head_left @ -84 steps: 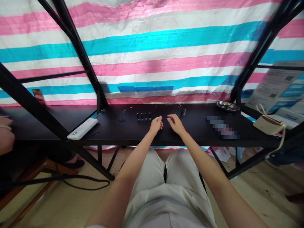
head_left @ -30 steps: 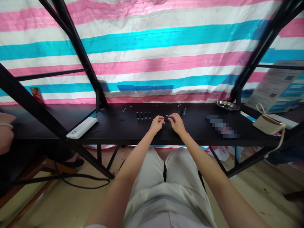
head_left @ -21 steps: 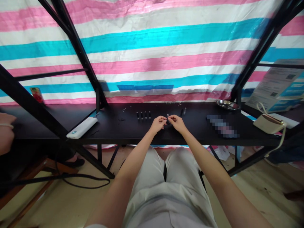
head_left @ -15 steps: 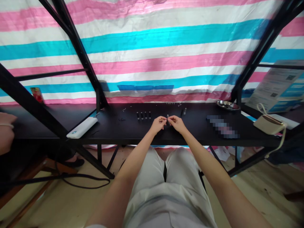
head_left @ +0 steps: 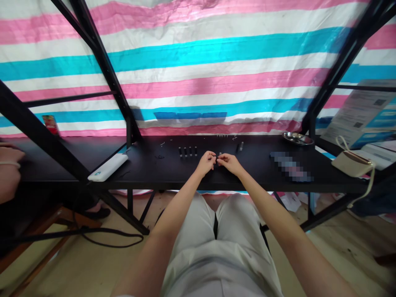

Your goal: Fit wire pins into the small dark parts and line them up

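Observation:
My left hand and my right hand are close together over the middle of the black table, fingertips pinched and nearly meeting. Between them is a small dark piece, too small to make out; a pale tip shows just above my right fingers. Left of my hands, several small dark cylinders with light ends stand in a row. Beyond my right hand, a light grey cylinder is beside a dark one.
Tiny white pieces lie along the table's back edge. A dark thin tangle and a white power bank are to the left. To the right are a metal dish, a blurred-out item and a beige bag.
The small piece between my fingertips no longer stands up as clearly; the fingers have shifted slightly, my right ones now covering more of it. The view has moved a little.

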`<state>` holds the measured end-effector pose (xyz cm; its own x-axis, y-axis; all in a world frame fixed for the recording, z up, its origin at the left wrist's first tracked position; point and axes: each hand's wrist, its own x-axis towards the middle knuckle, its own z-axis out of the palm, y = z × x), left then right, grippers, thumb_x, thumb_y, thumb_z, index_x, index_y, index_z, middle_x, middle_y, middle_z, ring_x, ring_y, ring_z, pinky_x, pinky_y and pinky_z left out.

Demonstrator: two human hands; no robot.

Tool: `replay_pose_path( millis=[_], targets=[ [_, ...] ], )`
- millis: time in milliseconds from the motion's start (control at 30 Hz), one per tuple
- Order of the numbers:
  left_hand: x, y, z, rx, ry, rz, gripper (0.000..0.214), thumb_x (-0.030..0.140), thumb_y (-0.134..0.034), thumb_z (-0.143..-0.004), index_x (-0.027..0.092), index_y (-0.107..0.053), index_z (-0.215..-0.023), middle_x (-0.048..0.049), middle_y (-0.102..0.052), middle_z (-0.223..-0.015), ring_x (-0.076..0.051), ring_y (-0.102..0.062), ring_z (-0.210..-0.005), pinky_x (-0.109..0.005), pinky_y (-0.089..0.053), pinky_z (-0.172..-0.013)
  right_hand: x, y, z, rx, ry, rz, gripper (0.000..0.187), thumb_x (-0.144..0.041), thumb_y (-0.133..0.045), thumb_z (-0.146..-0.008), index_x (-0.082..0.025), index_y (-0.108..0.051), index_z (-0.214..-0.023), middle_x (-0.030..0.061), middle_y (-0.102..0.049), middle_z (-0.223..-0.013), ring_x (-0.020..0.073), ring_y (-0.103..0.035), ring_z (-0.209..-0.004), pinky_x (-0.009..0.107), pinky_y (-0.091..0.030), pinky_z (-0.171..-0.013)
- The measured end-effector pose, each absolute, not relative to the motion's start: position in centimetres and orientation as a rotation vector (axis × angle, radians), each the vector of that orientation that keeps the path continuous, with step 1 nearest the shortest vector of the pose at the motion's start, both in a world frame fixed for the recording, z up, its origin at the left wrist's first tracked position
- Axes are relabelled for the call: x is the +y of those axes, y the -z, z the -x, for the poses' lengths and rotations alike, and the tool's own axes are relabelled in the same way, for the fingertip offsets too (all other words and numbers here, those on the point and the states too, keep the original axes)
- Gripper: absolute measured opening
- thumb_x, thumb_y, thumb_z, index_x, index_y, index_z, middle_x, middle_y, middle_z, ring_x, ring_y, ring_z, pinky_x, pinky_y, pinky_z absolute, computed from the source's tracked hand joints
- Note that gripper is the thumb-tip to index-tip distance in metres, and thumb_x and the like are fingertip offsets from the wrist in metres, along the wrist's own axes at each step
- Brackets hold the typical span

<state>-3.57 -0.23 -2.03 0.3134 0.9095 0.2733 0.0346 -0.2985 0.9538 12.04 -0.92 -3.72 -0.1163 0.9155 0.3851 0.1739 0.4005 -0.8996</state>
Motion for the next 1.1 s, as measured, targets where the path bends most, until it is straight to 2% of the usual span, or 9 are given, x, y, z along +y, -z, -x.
replay_pose_path(
  millis=[167, 333, 633, 1100],
  targets=[
    [-0.3, 2.0, 3.7, 0.865, -1.151, -1.618, 0.014, 0.023, -0.054, -0.079, 0.017, -0.045, -0.089, 0.0090, -0.048, -0.059, -0.002, -0.042, -0.034, -0.016, -0.032, -0.039, -0.8, 3.6, -11.8, -1.652, -0.832, 1.012, 0.030, -0.045, -0.065, -0.066, -0.018, -0.060, -0.076, 0.0001, -0.062, -0.064, 0.0150, -0.061, -0.062, 0.032, -0.050, -0.067],
    [-0.2, 1.9, 3.6, 0.888, -1.150, -1.573, 0.014, 0.020, -0.050, -0.081, 0.017, -0.041, -0.091, 0.0082, -0.051, -0.062, -0.002, -0.042, -0.033, -0.016, -0.031, -0.038, 0.5, 3.6, -12.8, -1.679, -0.650, 1.107, 0.025, -0.042, -0.063, -0.067, -0.018, -0.062, -0.074, 0.0021, -0.065, -0.070, 0.0154, -0.060, -0.064, 0.031, -0.048, -0.067],
    [0.0, 2.2, 3.7, 0.942, -1.159, -1.568, 0.012, 0.019, -0.049, -0.081, 0.017, -0.042, -0.090, 0.0084, -0.052, -0.059, -0.003, -0.041, -0.033, -0.017, -0.032, -0.040, 4.3, 2.4, -20.9, -1.510, -0.182, 1.649, 0.011, -0.027, -0.065, -0.064, -0.016, -0.064, -0.066, 0.0046, -0.064, -0.065, 0.0160, -0.058, -0.062, 0.030, -0.046, -0.067],
    [-0.1, 2.0, 3.8, 0.971, -1.150, -1.578, 0.009, 0.013, -0.046, -0.080, 0.017, -0.043, -0.088, 0.0075, -0.052, -0.059, -0.003, -0.042, -0.033, -0.017, -0.033, -0.040, 5.1, 3.1, -20.9, -1.459, -0.120, 1.728, 0.014, -0.026, -0.062, -0.069, -0.014, -0.066, -0.075, 0.0089, -0.066, -0.076, 0.0188, -0.060, -0.071, 0.032, -0.046, -0.073]
  ],
)
